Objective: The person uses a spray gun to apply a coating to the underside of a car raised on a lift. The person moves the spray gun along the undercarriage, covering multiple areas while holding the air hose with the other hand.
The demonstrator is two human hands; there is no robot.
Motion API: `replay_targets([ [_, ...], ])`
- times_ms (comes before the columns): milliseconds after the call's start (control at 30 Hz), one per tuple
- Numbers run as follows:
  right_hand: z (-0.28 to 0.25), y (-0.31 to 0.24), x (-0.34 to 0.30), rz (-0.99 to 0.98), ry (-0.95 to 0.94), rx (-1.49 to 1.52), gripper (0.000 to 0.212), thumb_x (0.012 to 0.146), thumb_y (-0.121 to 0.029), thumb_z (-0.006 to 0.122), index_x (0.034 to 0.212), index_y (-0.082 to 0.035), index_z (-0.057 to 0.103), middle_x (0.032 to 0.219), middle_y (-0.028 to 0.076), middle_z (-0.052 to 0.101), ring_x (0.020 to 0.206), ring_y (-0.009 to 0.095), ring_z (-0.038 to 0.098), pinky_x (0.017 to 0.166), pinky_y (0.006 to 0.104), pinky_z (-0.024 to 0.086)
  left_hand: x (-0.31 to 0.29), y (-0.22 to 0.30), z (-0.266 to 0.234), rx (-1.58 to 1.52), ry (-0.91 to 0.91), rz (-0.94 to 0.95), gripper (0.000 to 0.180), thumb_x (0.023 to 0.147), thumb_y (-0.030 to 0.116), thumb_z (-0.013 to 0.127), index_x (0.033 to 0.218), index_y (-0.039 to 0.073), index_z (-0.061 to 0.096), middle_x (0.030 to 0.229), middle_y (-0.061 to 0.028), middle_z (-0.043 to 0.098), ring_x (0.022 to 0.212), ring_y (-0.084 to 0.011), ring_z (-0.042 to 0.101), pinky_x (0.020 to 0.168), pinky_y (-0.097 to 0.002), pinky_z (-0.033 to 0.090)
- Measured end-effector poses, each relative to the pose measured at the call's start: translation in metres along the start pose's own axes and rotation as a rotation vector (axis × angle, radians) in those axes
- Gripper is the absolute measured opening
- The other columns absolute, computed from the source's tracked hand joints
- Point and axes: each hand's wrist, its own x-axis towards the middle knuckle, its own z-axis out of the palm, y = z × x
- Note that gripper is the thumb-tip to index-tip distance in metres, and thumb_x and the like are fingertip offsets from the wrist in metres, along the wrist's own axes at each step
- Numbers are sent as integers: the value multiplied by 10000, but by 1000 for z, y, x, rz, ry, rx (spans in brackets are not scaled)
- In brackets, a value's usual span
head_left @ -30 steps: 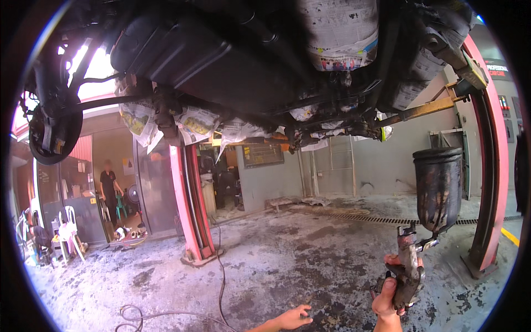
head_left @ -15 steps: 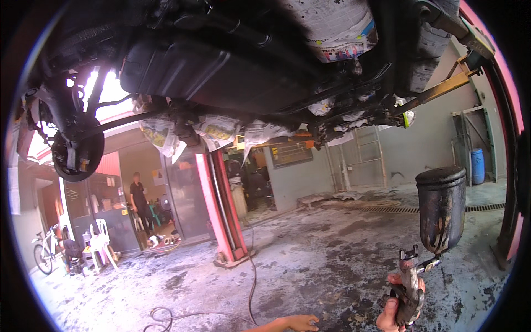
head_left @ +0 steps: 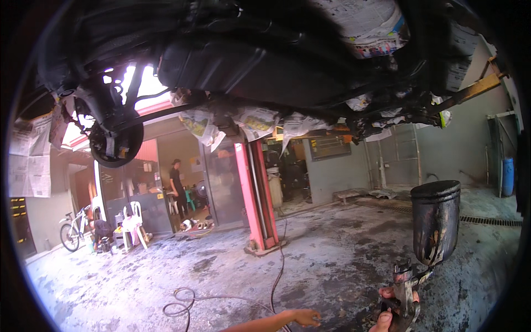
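Observation:
My right hand point(head_left: 385, 315) is wrapped round the handle of a paint-stained spray gun point(head_left: 405, 293) at the lower right. Its dark cup point(head_left: 436, 221), streaked with black, stands upright above the gun. My left hand point(head_left: 306, 317) reaches in at the lower middle, fingers loosely bent and holding nothing that I can see. Overhead spans the black underside of a raised car point(head_left: 221, 72), out of reach of both hands. Newspaper masking point(head_left: 257, 123) hangs along its edge, and more newspaper point(head_left: 368, 25) wraps a part at the top.
A red lift post point(head_left: 259, 193) stands mid-floor, with a yellow lift arm point(head_left: 478, 91) at right. A dark hose point(head_left: 238, 299) loops over the stained floor. At left are a wheel hub point(head_left: 116, 144), a bicycle point(head_left: 72, 232), a white chair point(head_left: 134, 227) and a person point(head_left: 177, 188) in a doorway.
My view has swung left, so the car, post and doorway sit farther right in the picture. The spray gun stays in my right hand, slightly lower and farther left in view.

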Motion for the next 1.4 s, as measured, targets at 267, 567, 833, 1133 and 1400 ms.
replay_targets([
  [267, 18, -3, 1, 13, 8, 100, 516, 1011, -279, 562, 1384, 73, 513, 1380, 208, 595, 1282, 313, 565, 1045, 388, 452, -22, 2, -9, 28, 380, 126, 664, 970, 471, 633, 1457, 58, 452, 1192, -176, 652, 920, -289, 685, 764, -422, 525],
  [567, 22, -4, -8, 2, 54, 140, 502, 1011, -289, 567, 1356, 74, 546, 1349, 209, 619, 1264, 315, 577, 1039, 383, 453, -99, 131, -40, -495, 666, 416, 580, 1035, 446, 555, 1441, 38, 481, 1365, -149, 576, 1294, -309, 545, 1082, -415, 431],
  [833, -11, 12, -10, -210, 22, -165, 671, 842, -141, 729, 1406, 44, 416, 891, 226, 698, 752, 367, 702, 824, 525, 533, -109, 247, -12, -523, 473, 936, 410, 1072, 297, 521, 1372, 18, 532, 1299, -87, 622, 1230, -205, 566, 1054, -380, 441],
  [1133, -28, 31, -9, -311, 27, -425, 657, 915, -173, 704, 1463, 24, 398, 979, 218, 717, 850, 335, 723, 791, 472, 540, -57, 287, -10, -624, 10, 1156, 398, 1076, 285, 514, 1378, 27, 535, 1296, -74, 613, 1225, -184, 547, 1064, -368, 414],
  [1400, -35, 70, -35, -449, 56, -699, 668, 921, -162, 687, 1471, 43, 367, 1013, 224, 706, 857, 331, 721, 771, 446, 532, -2, 291, -2, -580, -279, 1321, 465, 1058, 329, 546, 1389, 4, 509, 1312, -59, 589, 1241, -163, 515, 1086, -347, 386],
])
